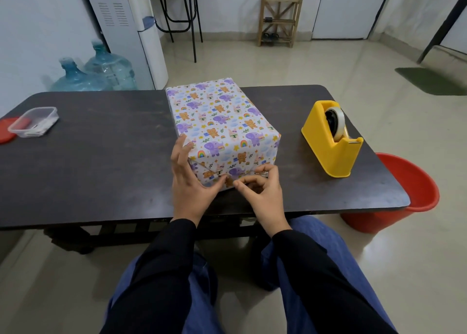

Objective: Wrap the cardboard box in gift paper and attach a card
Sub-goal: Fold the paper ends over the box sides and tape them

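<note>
On the dark table (pixel 101 156) across the middle of the frame, the cardboard box (pixel 217 116) stands at centre, its top and visible sides covered in gift paper (pixel 252 141) printed with elephants and bears. A yellow tape dispenser (pixel 331 141) sits apart at right, and a clear plastic container (pixel 34 121) lies at the left edge. At the box's near end, your left hand (pixel 188 184) spreads its fingers against the left corner, steadying it. Your right hand (pixel 265 194) curls its fingers at the lower seam of the near face. Whether it pinches paper, tape or nothing cannot be told at this sharpness. Wrapping looks nearly finished, this near flap likely the last to seal. No card shows on the box, so attaching one appears still to come.
</note>
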